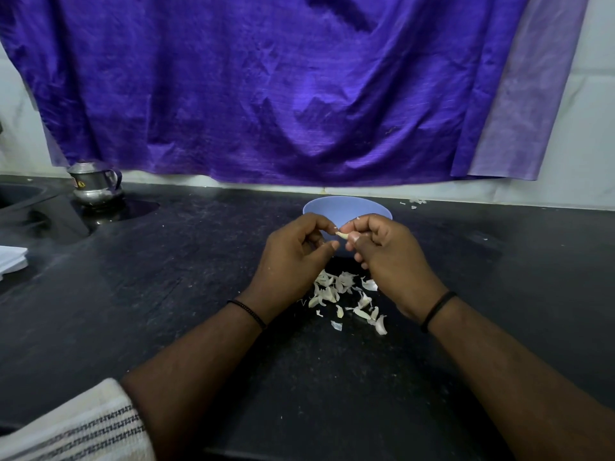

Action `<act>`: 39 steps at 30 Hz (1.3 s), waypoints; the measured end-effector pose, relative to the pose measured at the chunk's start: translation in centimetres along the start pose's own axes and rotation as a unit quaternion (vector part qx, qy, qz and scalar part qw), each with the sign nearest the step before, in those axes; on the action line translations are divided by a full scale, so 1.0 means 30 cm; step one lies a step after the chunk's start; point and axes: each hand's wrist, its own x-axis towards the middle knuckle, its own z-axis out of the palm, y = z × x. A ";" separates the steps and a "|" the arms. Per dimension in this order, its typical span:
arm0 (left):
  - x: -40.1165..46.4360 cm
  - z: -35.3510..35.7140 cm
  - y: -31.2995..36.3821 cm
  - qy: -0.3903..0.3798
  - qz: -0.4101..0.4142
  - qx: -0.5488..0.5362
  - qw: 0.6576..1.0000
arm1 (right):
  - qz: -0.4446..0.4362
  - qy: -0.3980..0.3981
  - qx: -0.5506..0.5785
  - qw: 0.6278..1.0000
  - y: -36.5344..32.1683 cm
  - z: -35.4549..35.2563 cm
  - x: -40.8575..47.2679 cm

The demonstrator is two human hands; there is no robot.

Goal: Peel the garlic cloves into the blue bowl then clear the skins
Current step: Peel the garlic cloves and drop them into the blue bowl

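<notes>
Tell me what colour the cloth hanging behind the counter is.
Purple, with a paler lilac strip at its right edge; the hanging cloth shows plainly in the head view.

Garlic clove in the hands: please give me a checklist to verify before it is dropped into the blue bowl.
1. Garlic clove held: ok, pinched between left hand and right hand.
2. Clove fully peeled: cannot tell, the fingers hide most of it.
3. Blue bowl within reach: ok, just behind the hands.
4. Bowl contents: cannot tell, the inside is hidden.
5. Skins cleared: not ok, they lie on the black counter below the hands.
</notes>
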 end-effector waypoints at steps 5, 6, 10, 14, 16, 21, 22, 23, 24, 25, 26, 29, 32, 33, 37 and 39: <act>0.011 0.000 0.010 0.022 -0.028 -0.088 0.995 | 0.055 -0.060 0.086 0.993 -0.017 0.003 -0.006; 0.012 -0.001 0.014 0.021 -0.033 -0.103 0.994 | 0.063 -0.072 0.106 0.990 -0.019 0.003 -0.007; 0.011 -0.004 0.024 0.008 -0.054 -0.135 0.989 | 0.079 -0.087 0.144 0.982 -0.026 0.001 -0.007; 0.010 -0.011 0.024 0.002 -0.058 -0.135 0.989 | 0.088 -0.080 0.162 0.980 -0.027 0.002 -0.009; 0.010 -0.012 0.028 -0.002 -0.062 -0.132 0.989 | 0.092 -0.074 0.175 0.978 -0.027 0.002 -0.009; 0.006 -0.015 0.042 -0.006 -0.073 -0.133 0.988 | 0.079 -0.073 0.173 0.979 -0.023 -0.002 -0.008; 0.005 -0.015 0.042 -0.006 -0.073 -0.132 0.989 | 0.077 -0.074 0.172 0.979 -0.023 -0.001 -0.008; 0.003 -0.014 0.042 -0.007 -0.071 -0.130 0.989 | 0.077 -0.075 0.173 0.979 -0.023 -0.001 -0.008; 0.002 -0.013 0.041 -0.009 -0.069 -0.129 0.989 | 0.078 -0.076 0.177 0.978 -0.023 0.001 -0.009; 0.001 -0.013 0.041 -0.010 -0.065 -0.128 0.990 | 0.080 -0.076 0.182 0.977 -0.024 0.002 -0.010; -0.001 -0.013 0.039 -0.010 -0.062 -0.128 0.990 | 0.082 -0.075 0.186 0.976 -0.025 0.003 -0.011; -0.005 -0.017 0.037 -0.004 -0.051 -0.124 0.991 | 0.088 -0.077 0.208 0.971 -0.031 0.007 -0.015; -0.006 -0.015 0.041 0.007 -0.043 -0.127 0.991 | 0.099 -0.080 0.241 0.962 -0.043 0.010 -0.018; -0.005 -0.014 0.044 0.013 -0.041 -0.129 0.991 | 0.102 -0.079 0.252 0.959 -0.047 0.010 -0.019; -0.004 -0.009 0.050 0.041 -0.034 -0.116 0.992 | 0.114 -0.077 0.272 0.952 -0.055 0.011 -0.021; -0.003 -0.008 0.050 0.047 -0.037 -0.120 0.991 | 0.122 -0.080 0.277 0.950 -0.053 0.009 -0.020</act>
